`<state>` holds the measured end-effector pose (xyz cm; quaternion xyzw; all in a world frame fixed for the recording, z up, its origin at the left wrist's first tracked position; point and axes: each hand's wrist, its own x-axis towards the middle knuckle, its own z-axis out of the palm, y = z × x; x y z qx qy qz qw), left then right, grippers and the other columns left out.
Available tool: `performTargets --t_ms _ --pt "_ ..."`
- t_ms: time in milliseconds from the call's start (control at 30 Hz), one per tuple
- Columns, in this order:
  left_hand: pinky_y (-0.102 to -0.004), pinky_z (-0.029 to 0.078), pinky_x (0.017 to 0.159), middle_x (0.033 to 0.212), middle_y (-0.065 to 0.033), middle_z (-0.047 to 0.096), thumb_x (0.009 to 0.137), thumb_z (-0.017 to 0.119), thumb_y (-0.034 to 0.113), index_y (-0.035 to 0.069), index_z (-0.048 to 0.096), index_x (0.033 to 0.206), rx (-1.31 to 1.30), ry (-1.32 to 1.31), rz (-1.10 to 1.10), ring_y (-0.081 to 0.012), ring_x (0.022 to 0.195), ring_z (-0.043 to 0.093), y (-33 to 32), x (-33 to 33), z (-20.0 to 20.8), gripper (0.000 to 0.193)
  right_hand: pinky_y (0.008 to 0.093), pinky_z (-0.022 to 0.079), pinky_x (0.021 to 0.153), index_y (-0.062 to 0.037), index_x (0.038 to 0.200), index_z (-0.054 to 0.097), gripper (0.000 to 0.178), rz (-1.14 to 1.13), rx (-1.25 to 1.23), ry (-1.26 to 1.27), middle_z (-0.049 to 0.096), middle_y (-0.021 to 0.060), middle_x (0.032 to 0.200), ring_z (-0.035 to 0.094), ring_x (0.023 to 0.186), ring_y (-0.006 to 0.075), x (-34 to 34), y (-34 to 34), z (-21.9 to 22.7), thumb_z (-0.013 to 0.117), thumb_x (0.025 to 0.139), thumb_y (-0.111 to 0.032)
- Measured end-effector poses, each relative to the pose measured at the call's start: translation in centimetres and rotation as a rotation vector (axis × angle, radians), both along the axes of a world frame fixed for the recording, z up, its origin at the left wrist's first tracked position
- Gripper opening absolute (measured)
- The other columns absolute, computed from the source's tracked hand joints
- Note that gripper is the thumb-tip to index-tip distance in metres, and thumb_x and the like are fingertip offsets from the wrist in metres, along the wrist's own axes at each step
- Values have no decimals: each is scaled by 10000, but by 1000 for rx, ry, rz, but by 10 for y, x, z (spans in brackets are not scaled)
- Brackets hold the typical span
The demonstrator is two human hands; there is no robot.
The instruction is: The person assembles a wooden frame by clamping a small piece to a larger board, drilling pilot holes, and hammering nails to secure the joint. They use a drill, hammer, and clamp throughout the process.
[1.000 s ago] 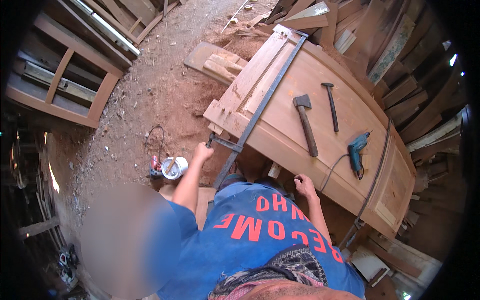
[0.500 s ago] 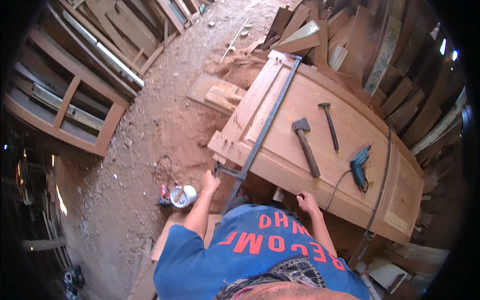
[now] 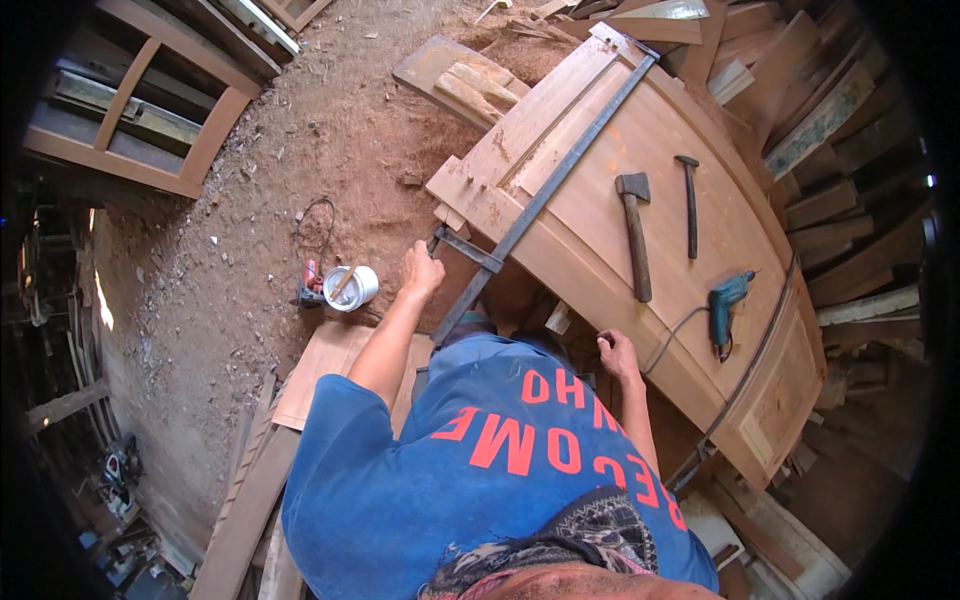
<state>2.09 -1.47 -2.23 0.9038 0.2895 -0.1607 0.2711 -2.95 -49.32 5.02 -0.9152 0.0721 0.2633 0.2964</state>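
A wooden panel door (image 3: 590, 150) lies flat in front of me, with a long metal bar clamp (image 3: 560, 185) across its left end. My left hand (image 3: 422, 272) is closed on the clamp's screw handle (image 3: 436, 241), just off the door's near left corner. Close to the door's near edge, my right hand (image 3: 619, 354) hangs with curled fingers; whether anything is inside them is hidden. On the door rest a hatchet (image 3: 635, 235), a hammer (image 3: 690, 205) and a blue corded power drill (image 3: 728, 310). A second bar clamp (image 3: 755, 350) crosses the right end.
A white bucket (image 3: 365, 285) with a stick in it stands left beside a red power tool (image 3: 310, 285). Boards (image 3: 315, 375) lie by my left side. Stacked timber (image 3: 800, 120) fills the far right, and a wooden frame (image 3: 125, 95) leans at upper left.
My view has shifted, so the door and tools appear turned and higher. The left hand stays at the clamp handle, its wrist turned slightly. The right hand remains near the door's edge.
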Motion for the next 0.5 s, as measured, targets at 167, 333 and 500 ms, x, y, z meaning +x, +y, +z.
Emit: performTargets --t_ms 167,333,500 --pt "-381 520 592 737 -112 661 787 747 189 21 633 917 -687 148 65 -230 625 633 40 2 -25 241 401 547 875 7 1079 714 231 54 5 3 731 196 986 706 942 304 4 7 2 629 950 -165" --pt "-357 472 553 661 -63 621 782 717 209 28 625 843 -788 159 119 -170 590 594 33 2 -15 213 412 548 874 -2 1084 715 229 9 20 -6 733 201 1006 709 961 316 4 12 8 630 948 -166" --pt "-401 493 625 682 -123 632 813 692 272 3 623 865 -485 -28 40 -238 644 615 13 -14 2 282 413 549 891 -11 1099 715 236 44 23 18 737 205 1041 710 994 324 0 22 4 633 945 -171"
